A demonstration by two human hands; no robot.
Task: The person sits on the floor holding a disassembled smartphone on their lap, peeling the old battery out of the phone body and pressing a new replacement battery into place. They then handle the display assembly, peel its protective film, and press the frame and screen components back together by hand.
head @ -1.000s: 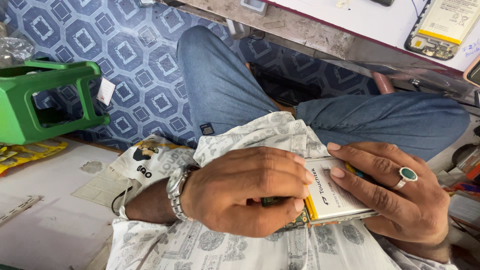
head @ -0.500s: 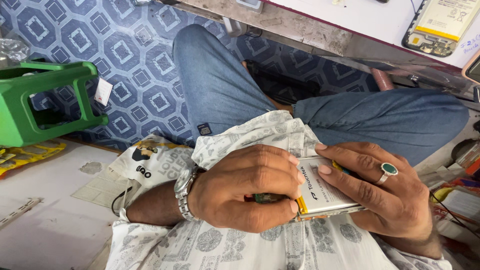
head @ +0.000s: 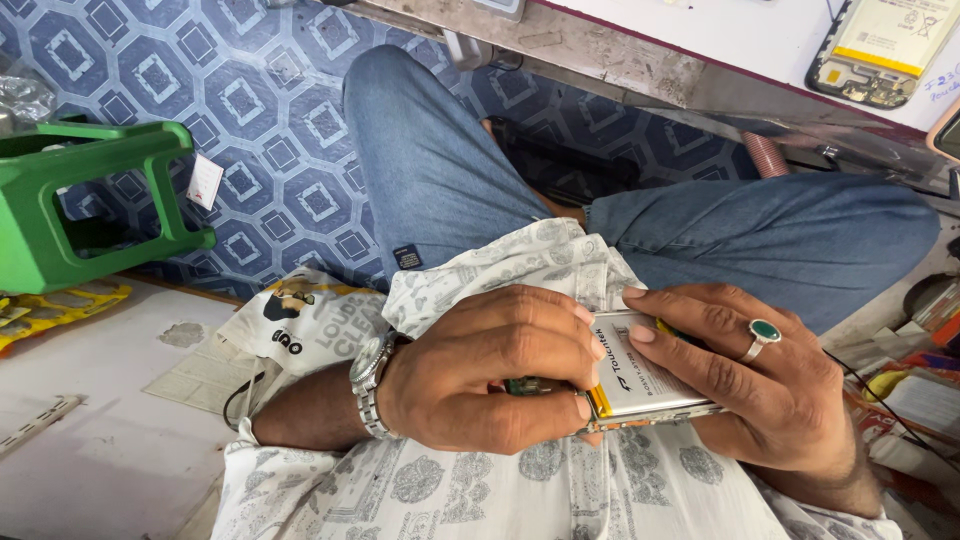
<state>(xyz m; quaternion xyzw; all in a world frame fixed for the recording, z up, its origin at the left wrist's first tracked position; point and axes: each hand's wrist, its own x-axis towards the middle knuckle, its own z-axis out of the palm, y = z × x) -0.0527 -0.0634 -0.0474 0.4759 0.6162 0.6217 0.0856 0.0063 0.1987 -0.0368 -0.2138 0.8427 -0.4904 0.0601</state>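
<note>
Since the earlier frame the flat silver phone battery (head: 645, 380) was slid slightly lower; it is pinched between left hand (head: 490, 380) and right hand (head: 765, 385), work unfinished.

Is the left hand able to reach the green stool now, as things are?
Probably not at once: the left hand is closed around a small green tool against the flat battery, and the green stool stands apart on the floor.
</note>
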